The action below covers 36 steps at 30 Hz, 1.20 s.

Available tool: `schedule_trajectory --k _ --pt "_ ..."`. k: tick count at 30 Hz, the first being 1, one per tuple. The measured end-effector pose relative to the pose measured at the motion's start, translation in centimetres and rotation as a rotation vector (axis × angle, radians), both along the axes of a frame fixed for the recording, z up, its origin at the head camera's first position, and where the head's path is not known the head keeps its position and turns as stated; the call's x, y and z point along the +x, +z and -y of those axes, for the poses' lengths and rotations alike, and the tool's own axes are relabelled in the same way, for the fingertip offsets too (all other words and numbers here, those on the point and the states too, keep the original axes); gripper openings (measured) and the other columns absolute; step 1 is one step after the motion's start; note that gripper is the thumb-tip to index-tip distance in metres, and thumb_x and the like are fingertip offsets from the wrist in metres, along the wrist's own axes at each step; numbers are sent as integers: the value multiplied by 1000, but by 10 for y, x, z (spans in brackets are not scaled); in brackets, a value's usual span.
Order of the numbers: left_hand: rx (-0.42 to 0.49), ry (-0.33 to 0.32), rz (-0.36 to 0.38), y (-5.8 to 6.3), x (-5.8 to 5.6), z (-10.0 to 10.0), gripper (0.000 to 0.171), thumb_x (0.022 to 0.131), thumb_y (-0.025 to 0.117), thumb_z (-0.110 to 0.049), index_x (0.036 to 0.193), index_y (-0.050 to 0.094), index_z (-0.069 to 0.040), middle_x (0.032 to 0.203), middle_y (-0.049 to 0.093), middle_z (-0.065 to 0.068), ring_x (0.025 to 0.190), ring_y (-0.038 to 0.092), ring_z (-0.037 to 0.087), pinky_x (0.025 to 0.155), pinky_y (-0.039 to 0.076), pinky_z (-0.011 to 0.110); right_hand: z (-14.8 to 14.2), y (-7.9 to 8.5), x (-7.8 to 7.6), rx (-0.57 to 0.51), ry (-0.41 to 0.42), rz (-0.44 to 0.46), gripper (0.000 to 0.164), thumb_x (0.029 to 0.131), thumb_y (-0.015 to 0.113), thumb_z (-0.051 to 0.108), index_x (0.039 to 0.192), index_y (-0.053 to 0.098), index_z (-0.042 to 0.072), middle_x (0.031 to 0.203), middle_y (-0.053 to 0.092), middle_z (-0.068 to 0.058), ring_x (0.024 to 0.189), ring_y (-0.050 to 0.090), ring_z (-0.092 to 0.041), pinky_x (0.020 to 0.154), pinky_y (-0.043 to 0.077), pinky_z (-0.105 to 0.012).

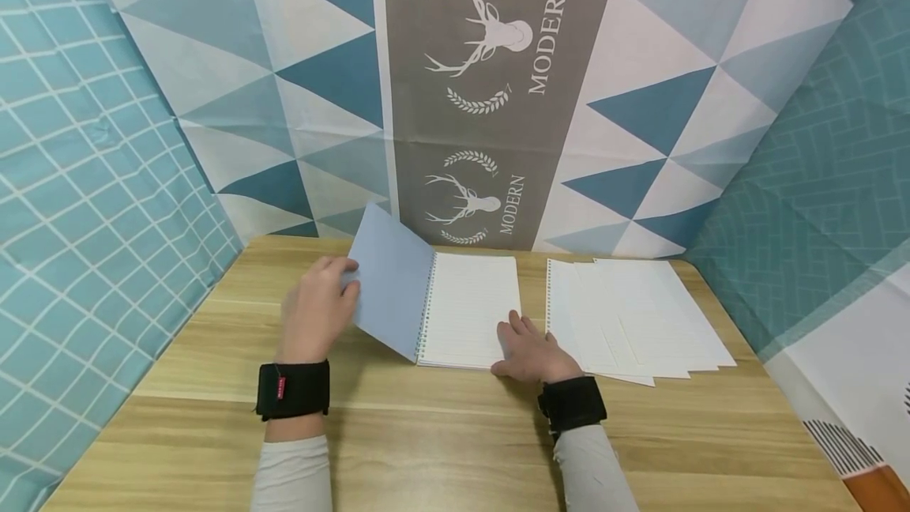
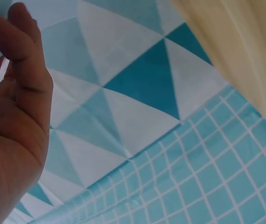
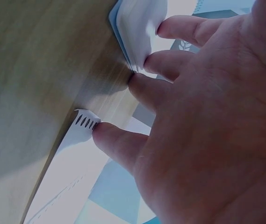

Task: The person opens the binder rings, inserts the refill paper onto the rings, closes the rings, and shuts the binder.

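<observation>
A spiral notebook (image 1: 471, 303) lies on the wooden table, its lined white page facing up. Its blue cover (image 1: 394, 283) is raised at a slant on the left. My left hand (image 1: 316, 310) pinches the cover's outer edge between thumb and fingers; in the left wrist view that hand (image 2: 18, 112) shows bent fingers, with most of the cover out of frame. At the page's lower right edge, my right hand (image 1: 533, 350) rests with its fingers spread. The right wrist view has several fingertips of this hand (image 3: 203, 102) against the notebook's edge (image 3: 140, 32).
Several overlapping loose sheets (image 1: 668, 322), with punched holes along the left edge, lie right of the notebook, close to my right hand. A patterned cloth (image 1: 476, 141) hangs behind the table (image 1: 441, 441). Teal cloths (image 1: 99, 148) flank both sides.
</observation>
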State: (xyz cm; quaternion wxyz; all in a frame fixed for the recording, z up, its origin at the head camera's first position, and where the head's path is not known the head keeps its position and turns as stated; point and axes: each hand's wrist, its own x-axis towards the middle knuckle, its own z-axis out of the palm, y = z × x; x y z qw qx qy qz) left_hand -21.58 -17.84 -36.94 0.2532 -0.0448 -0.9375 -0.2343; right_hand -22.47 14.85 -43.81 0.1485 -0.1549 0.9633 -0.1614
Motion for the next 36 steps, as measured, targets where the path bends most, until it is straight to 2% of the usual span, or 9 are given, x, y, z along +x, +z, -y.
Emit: schedule_trajectory --k 4,7,11,14,18,21,24,28,36 --pt "-6 47 57 -8 -4 13 32 94 66 -11 125 67 -5 119 69 22 63 57 27 46 36 31 1 0 0 -8 -1 -6 58 91 71 33 136 50 5 165 24 -27 153 23 -48 112 23 -78" --pt "-2 63 129 -14 -5 23 40 94 64 -10 133 62 -4 126 66 25 71 60 31 49 42 36 0 -1 0 -5 -6 -8 63 90 71 34 140 48 4 166 25 -26 153 24 -48 112 23 -78" --pt "0 62 236 -21 -5 33 43 94 61 -9 136 58 1 134 59 31 94 65 42 64 52 49 0 -1 1 -6 -22 4 79 91 71 35 155 36 5 167 23 -24 155 22 -46 115 22 -76" --pt "-5 64 330 -26 -5 36 43 95 58 -9 136 58 3 132 56 34 102 63 45 73 53 55 -1 0 3 -12 -24 5 80 93 70 38 159 34 10 167 22 -23 155 21 -46 116 22 -75" --pt "-20 84 431 -34 -8 37 46 95 65 -19 134 58 4 128 55 35 102 62 45 79 53 58 -1 0 4 -13 -20 -4 71 95 67 37 157 40 14 167 24 -24 154 23 -46 115 23 -75" --pt "-45 106 500 -40 -11 36 58 92 72 -31 134 56 6 126 53 37 105 60 49 82 53 60 -1 0 4 -16 -23 -12 67 96 66 34 156 41 15 166 25 -24 154 24 -46 115 23 -75" --pt "-82 122 571 -44 -12 34 66 90 74 -38 135 53 8 126 52 40 107 59 53 82 52 61 -1 1 3 -16 -23 -25 67 95 67 33 155 43 14 166 26 -24 153 25 -46 114 25 -75" --pt "-96 139 612 -47 -13 30 68 89 74 -36 133 51 11 125 51 42 107 58 55 83 52 60 0 1 3 -15 -23 -35 66 95 68 33 153 45 14 165 29 -24 152 28 -46 112 27 -76" --pt "-84 150 639 -54 -14 27 70 87 74 -30 135 49 14 127 47 44 110 54 57 82 52 62 0 -1 2 -13 -22 -46 65 94 69 33 152 45 14 164 30 -24 151 29 -47 111 28 -76"
